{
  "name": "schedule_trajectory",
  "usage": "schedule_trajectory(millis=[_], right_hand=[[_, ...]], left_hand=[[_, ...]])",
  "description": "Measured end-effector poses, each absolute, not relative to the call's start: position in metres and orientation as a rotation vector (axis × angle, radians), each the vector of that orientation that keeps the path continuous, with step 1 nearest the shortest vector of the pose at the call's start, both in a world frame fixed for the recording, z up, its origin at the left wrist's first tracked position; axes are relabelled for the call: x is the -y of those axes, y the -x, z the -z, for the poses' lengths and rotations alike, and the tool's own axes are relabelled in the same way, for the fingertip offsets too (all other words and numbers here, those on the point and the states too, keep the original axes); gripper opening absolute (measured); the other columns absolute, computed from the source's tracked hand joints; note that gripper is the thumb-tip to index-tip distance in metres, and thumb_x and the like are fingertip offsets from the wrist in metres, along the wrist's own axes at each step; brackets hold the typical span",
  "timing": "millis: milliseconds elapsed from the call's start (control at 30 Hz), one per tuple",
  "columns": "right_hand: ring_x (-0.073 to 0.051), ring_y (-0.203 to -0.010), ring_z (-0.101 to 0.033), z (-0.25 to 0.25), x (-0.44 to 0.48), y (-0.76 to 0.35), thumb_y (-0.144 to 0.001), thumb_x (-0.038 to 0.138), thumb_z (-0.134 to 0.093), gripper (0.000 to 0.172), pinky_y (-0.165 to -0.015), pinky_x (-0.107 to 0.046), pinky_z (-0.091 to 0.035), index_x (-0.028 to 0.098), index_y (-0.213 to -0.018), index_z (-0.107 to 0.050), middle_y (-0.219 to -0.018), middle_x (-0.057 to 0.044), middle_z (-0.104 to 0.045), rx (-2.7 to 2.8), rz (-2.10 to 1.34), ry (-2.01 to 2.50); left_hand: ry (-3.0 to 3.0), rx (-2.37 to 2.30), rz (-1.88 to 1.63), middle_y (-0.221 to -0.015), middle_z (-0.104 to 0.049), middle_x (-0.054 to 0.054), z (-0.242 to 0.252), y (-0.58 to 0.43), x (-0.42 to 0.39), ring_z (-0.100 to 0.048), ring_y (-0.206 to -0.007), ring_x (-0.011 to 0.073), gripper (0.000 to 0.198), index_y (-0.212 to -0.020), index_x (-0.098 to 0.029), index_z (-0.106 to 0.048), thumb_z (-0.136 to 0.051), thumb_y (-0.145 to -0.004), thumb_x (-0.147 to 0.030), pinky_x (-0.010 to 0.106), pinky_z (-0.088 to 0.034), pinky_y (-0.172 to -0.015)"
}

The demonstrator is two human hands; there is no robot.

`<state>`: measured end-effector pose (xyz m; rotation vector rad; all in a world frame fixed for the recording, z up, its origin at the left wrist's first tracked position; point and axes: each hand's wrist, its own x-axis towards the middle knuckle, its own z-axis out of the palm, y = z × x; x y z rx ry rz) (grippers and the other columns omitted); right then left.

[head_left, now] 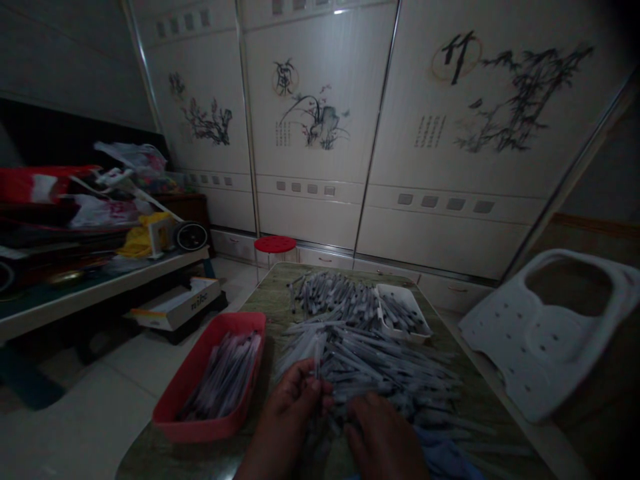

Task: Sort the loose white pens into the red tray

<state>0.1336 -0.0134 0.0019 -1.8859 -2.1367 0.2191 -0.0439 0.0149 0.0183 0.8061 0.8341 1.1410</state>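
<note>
My left hand [293, 397] is closed around a thin pen-like stick [317, 357] that points upward, just in front of a big heap of grey pen parts [360, 347] on the table [280, 287]. My right hand [383, 433] lies palm down on the near edge of that heap, fingers curled into the sticks; what it grips is hidden. A red tray [200, 373] holding several finished sticks sits at the table's left edge. A white tray [405, 313] with more parts rests at the heap's far right.
A white perforated plastic seat [555, 333] leans at the right. A red stool [275, 245] stands beyond the table before painted wardrobe doors [320, 120]. A cluttered shelf [90, 280] and a flat box [175, 303] lie to the left on the tiled floor.
</note>
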Motion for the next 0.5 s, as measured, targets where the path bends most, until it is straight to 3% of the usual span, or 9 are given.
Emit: schedule_trajectory(millis=[167, 333, 500], right_hand=[[-0.021, -0.087, -0.065, -0.002, 0.015, -0.141, -0.087, 0.012, -0.057, 0.014, -0.075, -0.029, -0.043, 0.024, -0.082, -0.063, -0.090, -0.002, -0.068, 2.057, -0.297, 1.726], [-0.020, -0.073, -0.066, -0.006, 0.013, -0.151, -0.092, 0.028, -0.052, 0.015, -0.066, -0.028, -0.045, 0.023, -0.081, -0.061, -0.079, -0.001, -0.069, 1.796, -0.576, 1.601], [-0.028, -0.098, -0.073, -0.010, 0.013, -0.153, -0.090, 0.040, -0.058, 0.029, -0.086, -0.040, -0.053, 0.022, -0.108, -0.072, -0.106, -0.008, -0.078, 1.396, -0.817, 1.480]], left_hand=[[-0.821, -0.840, -1.141, -0.094, -0.072, 0.002, -0.019, 0.043, -0.014, -0.065, -0.076, 0.0119, 0.031, -0.121, -0.022, -0.059, -0.068, -0.094, -0.034, 0.025, -0.048, -0.073], [-0.854, -0.796, -1.086, -0.090, -0.072, 0.002, -0.022, 0.039, -0.011, -0.064, -0.072, 0.0121, 0.033, -0.118, -0.021, -0.061, -0.070, -0.092, -0.037, 0.024, -0.047, -0.069], [-0.897, -0.736, -1.024, -0.092, -0.073, 0.004, -0.017, 0.031, -0.011, -0.063, -0.069, 0.0111, 0.033, -0.114, -0.019, -0.063, -0.073, -0.090, -0.040, 0.024, -0.045, -0.068]])
